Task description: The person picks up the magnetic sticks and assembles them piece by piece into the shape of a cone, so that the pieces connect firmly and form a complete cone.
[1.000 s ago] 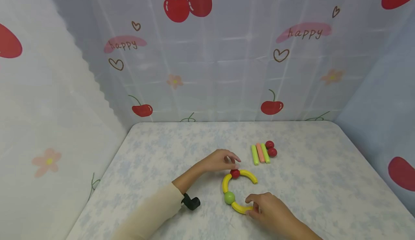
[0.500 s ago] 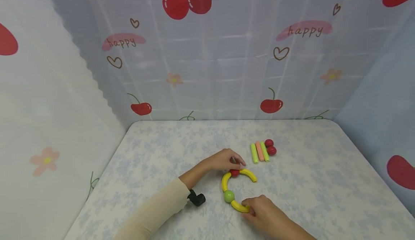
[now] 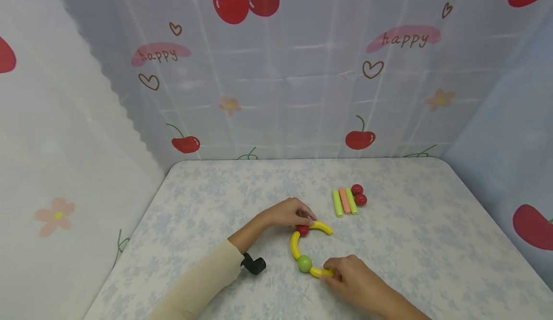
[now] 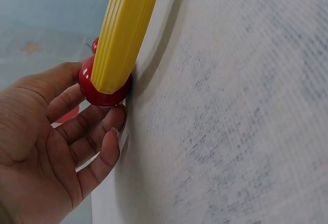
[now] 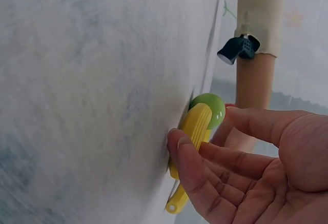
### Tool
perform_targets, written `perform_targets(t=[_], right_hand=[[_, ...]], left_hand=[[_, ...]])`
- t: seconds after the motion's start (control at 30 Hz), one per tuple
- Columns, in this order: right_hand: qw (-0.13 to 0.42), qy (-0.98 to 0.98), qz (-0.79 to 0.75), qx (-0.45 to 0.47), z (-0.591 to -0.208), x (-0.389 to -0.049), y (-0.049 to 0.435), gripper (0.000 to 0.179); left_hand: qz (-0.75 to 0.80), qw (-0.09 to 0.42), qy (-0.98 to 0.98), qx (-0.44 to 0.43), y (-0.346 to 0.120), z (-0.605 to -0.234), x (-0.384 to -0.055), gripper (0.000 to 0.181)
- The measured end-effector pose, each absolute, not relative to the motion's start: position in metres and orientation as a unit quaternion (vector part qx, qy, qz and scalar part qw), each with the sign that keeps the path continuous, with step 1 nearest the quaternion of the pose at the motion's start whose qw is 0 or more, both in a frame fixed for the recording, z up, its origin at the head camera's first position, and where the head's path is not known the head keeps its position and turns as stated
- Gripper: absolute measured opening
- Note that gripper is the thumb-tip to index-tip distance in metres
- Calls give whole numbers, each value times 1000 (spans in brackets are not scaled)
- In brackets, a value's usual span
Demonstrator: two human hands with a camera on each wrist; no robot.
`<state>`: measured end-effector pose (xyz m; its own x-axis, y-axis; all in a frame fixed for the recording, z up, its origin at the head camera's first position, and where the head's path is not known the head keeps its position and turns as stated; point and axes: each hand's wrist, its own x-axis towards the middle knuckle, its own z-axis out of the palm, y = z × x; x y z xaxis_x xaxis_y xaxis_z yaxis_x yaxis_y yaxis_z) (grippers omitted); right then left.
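A C-shaped chain of yellow curved rods and balls lies on the table. At its far side, my left hand (image 3: pixel 288 212) holds the chain, thumb and fingers around the red ball (image 4: pixel 105 83). A yellow curved rod (image 3: pixel 321 227) runs right from that ball, and another yellow rod (image 3: pixel 295 245) runs down to the green ball (image 3: pixel 304 264). My right hand (image 3: pixel 355 281) pinches the free end of the nearest yellow rod (image 5: pixel 197 126), which touches the green ball. My left fingers partly hide the red ball in the head view.
Behind the chain lie two light-green sticks (image 3: pixel 337 203), with an orange stick (image 3: pixel 344 200) between them. Two dark red balls (image 3: pixel 360 199) sit at their right. A black wrist camera (image 3: pixel 254 264) is on my left wrist. Printed curtains surround the table (image 3: pixel 216 190).
My left hand has closed in on the red ball and shifted left with it. The nearest yellow rod has turned more level, and my right fingers have come together on its end.
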<state>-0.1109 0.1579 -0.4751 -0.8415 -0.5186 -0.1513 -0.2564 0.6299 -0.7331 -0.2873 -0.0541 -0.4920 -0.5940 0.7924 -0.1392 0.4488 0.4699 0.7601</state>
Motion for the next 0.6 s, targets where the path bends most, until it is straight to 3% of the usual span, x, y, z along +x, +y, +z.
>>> perform_targets(t=[0.23,0.6], right_hand=[[143,899,-344,-228,-475,-117,161,18],[145,923,-305,-183,-472,-130,162,22]], left_hand=[[351,247,825,368,-65,-494,-287,19],[382,255,818,346,-82,-499,-275,17]])
